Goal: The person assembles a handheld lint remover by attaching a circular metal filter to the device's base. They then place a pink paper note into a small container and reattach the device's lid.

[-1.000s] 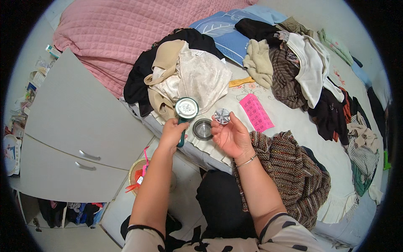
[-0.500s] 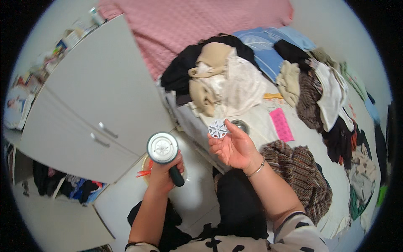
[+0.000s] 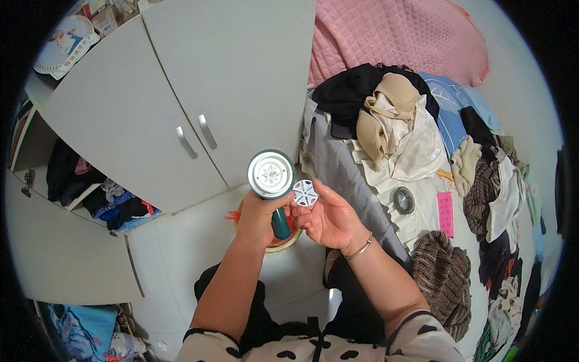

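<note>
My left hand (image 3: 256, 222) is wrapped round the dark green handle of a fabric shaver (image 3: 271, 175). The shaver's round head faces up with its cover off, showing a white inner disc with a hub in the middle. Between the thumb and fingers of my right hand (image 3: 333, 218) is a round silver blade disc (image 3: 306, 193) with spoke-like slots. It sits just right of the shaver head, close beside it. A dark round ring (image 3: 403, 200) with a pale middle lies on the bed, to the right of my right hand.
Below my hands a bin (image 3: 283, 246) with a red bag stands on the tiled floor. A grey-white cupboard (image 3: 241, 72) rises ahead and left. On the bed are piled clothes (image 3: 398, 127), a pink card (image 3: 445, 214) and a brown knitted garment (image 3: 443, 283).
The view has swung left. My hands have come together, bringing the blade disc next to the shaver head. The ring on the bed, earlier behind my right hand, now shows fully.
</note>
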Available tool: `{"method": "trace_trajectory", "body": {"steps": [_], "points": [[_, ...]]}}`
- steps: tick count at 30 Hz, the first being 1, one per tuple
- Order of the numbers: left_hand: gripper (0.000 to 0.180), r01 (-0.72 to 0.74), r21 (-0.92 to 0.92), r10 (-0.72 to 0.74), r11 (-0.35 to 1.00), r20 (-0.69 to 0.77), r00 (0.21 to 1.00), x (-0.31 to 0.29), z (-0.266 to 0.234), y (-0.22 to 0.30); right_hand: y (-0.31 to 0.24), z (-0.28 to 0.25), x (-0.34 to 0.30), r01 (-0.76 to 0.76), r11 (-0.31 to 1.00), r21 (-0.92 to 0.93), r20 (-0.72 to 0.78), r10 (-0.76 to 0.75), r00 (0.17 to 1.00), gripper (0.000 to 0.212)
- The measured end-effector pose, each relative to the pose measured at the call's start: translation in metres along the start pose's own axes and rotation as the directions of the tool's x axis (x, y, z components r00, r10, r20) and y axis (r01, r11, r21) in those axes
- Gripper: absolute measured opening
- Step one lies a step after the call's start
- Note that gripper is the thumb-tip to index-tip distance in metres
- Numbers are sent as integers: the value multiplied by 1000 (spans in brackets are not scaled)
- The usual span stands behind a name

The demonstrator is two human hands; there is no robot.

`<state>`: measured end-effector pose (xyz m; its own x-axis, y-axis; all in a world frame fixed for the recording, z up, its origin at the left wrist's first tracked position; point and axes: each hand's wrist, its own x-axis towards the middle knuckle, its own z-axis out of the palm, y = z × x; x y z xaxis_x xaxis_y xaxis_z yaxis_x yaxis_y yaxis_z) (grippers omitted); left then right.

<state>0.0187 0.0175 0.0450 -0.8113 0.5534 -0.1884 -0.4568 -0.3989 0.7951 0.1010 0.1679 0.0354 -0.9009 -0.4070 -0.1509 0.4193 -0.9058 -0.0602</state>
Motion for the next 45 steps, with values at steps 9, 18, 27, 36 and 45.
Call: {"method": "trace_trajectory", "body": {"steps": [9,18,27,36,45], "points": [[16,78,148,-72,986,-45,996,3,0,-1,-6,-3,-4,38,960,-278,-73,-61,995,60],[24,111,1,-111,994,-18,994,5,-3,-6,-3,14,-15,145,-81,-986,158,-719,677,42],[22,133,-32,-133,991,14,991,2,-1,-4,-2,22,-15,109,-595,-796,507,-558,657,51],[15,94,-136,-94,986,7,996,-3,0,9,0,26,-17,227,-450,-864,478,-591,650,46],[16,71,-169,-77,983,-32,996,4,-18,11,20,59,-29,345,-423,-838,521,-432,736,52]]}}
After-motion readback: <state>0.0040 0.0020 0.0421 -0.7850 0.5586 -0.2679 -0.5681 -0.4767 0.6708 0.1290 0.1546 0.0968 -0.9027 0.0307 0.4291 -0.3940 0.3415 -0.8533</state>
